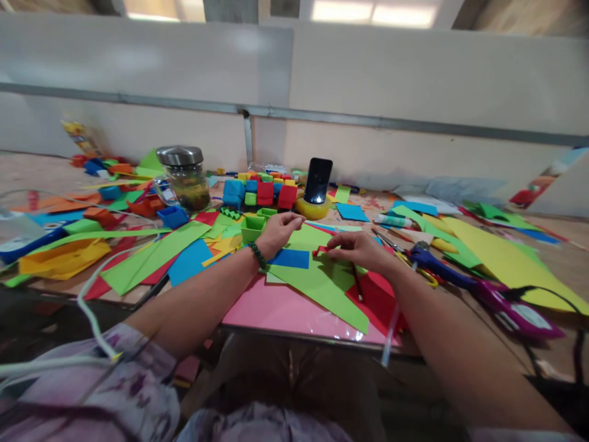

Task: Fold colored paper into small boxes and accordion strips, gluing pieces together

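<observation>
My left hand (280, 232) hovers over the middle of the table, its fingers pressed together; whether they hold anything is too small to tell. A green open paper box (253, 228) stands just left of it. My right hand (353, 247) pinches a small red paper piece (321, 250) above a green paper sheet (329, 288). Between my wrists a blue paper rectangle (294, 259) lies on the green sheet. Under these is a pink sheet (276, 310), with red paper (375, 294) at its right. A thin dark stick (357, 283) lies below my right hand.
A lidded glass jar (186, 181) stands back left, beside stacked coloured paper cubes (264, 193). A phone (318, 180) leans on a yellow holder (313, 207). At right lie a glue tube (393, 220), scissors (391, 239) and a purple-and-blue tool (515, 310). A white cable (87, 307) hangs at left.
</observation>
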{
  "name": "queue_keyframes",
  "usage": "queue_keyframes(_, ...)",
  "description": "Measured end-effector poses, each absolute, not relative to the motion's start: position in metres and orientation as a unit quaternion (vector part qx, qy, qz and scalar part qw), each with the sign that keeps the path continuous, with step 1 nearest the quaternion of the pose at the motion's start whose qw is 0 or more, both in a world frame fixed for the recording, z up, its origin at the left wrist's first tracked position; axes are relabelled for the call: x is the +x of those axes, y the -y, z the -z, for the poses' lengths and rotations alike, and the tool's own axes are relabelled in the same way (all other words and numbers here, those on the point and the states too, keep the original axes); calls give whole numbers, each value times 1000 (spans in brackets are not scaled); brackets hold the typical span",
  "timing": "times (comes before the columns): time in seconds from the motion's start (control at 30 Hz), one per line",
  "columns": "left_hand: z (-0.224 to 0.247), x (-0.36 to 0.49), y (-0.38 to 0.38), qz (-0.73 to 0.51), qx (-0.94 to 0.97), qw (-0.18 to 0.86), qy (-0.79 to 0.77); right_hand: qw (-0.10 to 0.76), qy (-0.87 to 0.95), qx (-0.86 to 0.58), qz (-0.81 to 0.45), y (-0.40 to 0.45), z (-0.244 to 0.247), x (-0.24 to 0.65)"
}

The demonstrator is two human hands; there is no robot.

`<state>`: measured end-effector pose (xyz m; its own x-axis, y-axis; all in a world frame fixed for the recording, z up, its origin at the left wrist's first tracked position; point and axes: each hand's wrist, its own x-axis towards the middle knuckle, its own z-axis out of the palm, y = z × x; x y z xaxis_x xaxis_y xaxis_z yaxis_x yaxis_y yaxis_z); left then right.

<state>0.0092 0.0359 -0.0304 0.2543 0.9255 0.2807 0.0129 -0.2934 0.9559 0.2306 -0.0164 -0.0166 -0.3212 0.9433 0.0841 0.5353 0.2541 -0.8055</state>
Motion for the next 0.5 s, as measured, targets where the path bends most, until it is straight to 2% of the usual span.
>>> queue_keyframes(0.27, 25, 7, -36, -536, 585, 477, -379, 419, 658, -581, -233, 13, 4, 244)
queue_keyframes(0.5, 29, 7, -36, -521, 635, 437, -367, 352, 714, -555, -241, 10, 6, 255)
